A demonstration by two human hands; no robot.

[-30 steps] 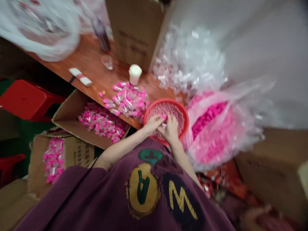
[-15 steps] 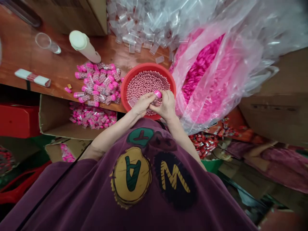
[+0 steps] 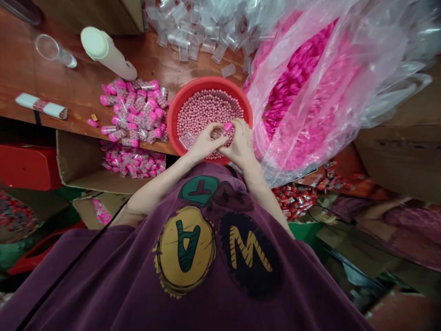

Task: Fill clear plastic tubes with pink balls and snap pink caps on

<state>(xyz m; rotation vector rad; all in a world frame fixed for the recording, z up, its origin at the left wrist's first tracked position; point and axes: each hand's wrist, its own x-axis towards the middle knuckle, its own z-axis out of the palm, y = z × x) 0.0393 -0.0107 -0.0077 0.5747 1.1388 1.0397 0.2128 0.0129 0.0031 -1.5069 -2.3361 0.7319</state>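
Note:
Over the red bowl point(image 3: 176, 95), my two hands meet around a small clear vial with a pink cap point(image 3: 228, 126). My left hand point(image 3: 206, 143) has its thumb and curled fingers at the vial's body, which is largely hidden. My right hand point(image 3: 241, 143) closes on the vial from the other side, its fingertips beside the cap. Pink beads point(image 3: 206, 105) fill the bowl below the hands. A clear empty vial point(image 3: 187, 140) lies on the beads at the bowl's left, near my left wrist.
Left of the bowl lies a pile of filled, pink-capped vials point(image 3: 138, 110); below it, a cardboard box point(image 3: 74, 161) holds more. Clear empty vials point(image 3: 206, 32) heap behind. A plastic bag of pink caps point(image 3: 303, 96) touches the right side. A white bottle point(image 3: 110, 55) stands back left.
The view has shifted slightly. My fingers have moved around the pink-capped vial, and its cap now sits more tilted between the hands. The clear empty vial in the bowl shows more plainly.

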